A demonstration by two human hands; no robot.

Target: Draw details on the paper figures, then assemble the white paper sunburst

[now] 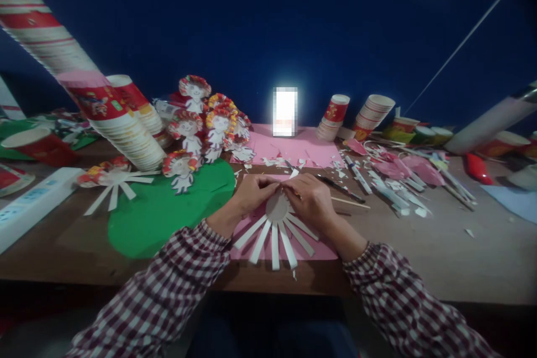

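A paper cup cut into a fan of white strips (276, 240) lies splayed over a pink sheet (312, 246), its round base (277, 208) facing up. At the far edge of that base, my left hand (257, 193) pinches the cup with thumb and forefinger. My right hand (311, 197) closes on the same edge from the other side, its fingertips almost meeting the left ones. What lies between the fingertips is partly hidden. The strips nearest me spread toward the table's front edge.
Tall stacked paper cups (121, 128) lean at left, near paper dolls with curled red and yellow hair (220, 123). A green sheet (168, 218) lies left of my hands. Pens (358, 174), paper scraps (409, 201) and a red object (479, 169) lie at right.
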